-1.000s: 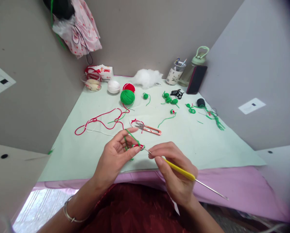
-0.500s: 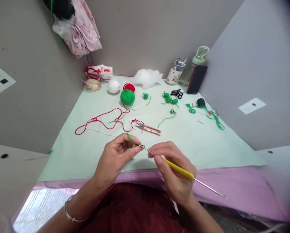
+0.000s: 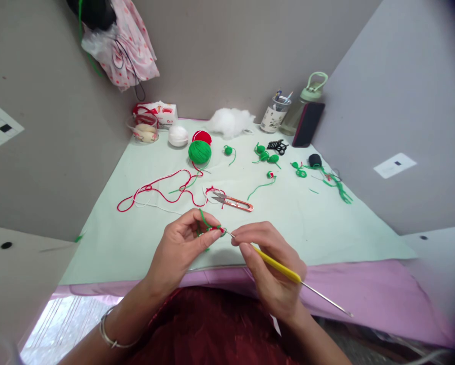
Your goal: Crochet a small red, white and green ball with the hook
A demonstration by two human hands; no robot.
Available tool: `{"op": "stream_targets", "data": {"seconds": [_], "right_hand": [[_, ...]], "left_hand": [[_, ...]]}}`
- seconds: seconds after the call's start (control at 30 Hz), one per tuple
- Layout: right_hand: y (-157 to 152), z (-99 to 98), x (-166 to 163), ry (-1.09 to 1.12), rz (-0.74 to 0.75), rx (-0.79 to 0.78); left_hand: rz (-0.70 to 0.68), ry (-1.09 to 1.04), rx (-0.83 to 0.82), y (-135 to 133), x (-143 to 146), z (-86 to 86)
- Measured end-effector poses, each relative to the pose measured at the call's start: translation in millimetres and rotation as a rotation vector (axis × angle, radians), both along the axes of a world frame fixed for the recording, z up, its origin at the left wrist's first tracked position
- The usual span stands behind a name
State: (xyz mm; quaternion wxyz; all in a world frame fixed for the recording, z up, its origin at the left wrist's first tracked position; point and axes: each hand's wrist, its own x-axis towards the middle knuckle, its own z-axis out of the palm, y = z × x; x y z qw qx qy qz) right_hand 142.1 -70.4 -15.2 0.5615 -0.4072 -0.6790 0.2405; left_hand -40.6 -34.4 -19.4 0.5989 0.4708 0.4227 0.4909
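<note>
Between thumb and fingers my left hand (image 3: 187,241) pinches a small red and green crochet piece (image 3: 220,230); most of it is hidden by the fingers. A green strand loops up over the index finger. My right hand (image 3: 271,268) grips a crochet hook (image 3: 276,263) by its yellow handle, pen-fashion. The hook's thin metal tip meets the right edge of the piece, and its other metal end sticks out toward the lower right. Just beyond the hands lie orange-handled thread snips (image 3: 233,201), beside loose red and white yarn (image 3: 162,188).
Farther back are a green yarn ball (image 3: 200,152), a red ball (image 3: 202,137), a white ball (image 3: 178,136) and white stuffing (image 3: 232,122). Small green crocheted pieces (image 3: 265,154) lie right of centre. A pen cup (image 3: 275,115), bottle (image 3: 298,109) and phone (image 3: 308,124) stand at the back right.
My right hand has shifted slightly left, and the hook's rear end has swung a little down and left. My left hand stays in place with the crochet piece.
</note>
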Motion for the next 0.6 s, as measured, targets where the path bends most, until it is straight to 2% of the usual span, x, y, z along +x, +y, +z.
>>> {"op": "stream_targets", "data": {"seconds": [0.6], "right_hand": [[8,-11.5,-5,0.022,-0.069,0.069]], "left_hand": [[-0.059,-0.176,-0.098,-2,5,3.4]]}}
